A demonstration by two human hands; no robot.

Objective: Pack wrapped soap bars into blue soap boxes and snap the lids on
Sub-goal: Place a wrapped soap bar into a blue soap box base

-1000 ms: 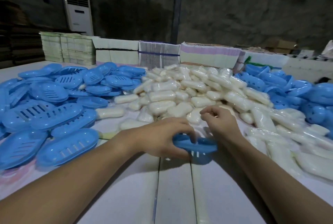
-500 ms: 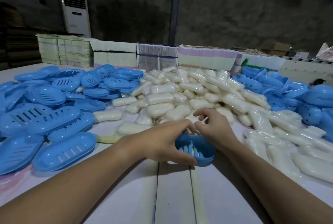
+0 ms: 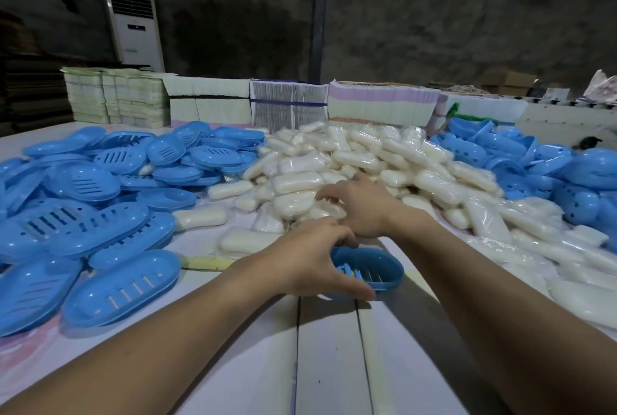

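Soap box [image 3: 370,269], an open blue tray with a slotted floor, is sitting empty on the white table [image 3: 327,354] near centre, and the left hand [image 3: 310,261] is steadying it from nine o'clock, thumb along the near rim and fingers curled over the far rim. Just beyond, at twelve o'clock, the right hand [image 3: 360,206] is reaching into the soap pile [image 3: 367,161], fingers loosely spread and touching wrapped bars (whether one is pinched, I cannot tell). The filling step seems to be starting. Next move, I judge: closing on one bar, bringing it back, laying it lengthwise in the tray. Lids [image 3: 110,237] are lying heaped at nine to ten o'clock, more boxes [image 3: 534,164] at two.
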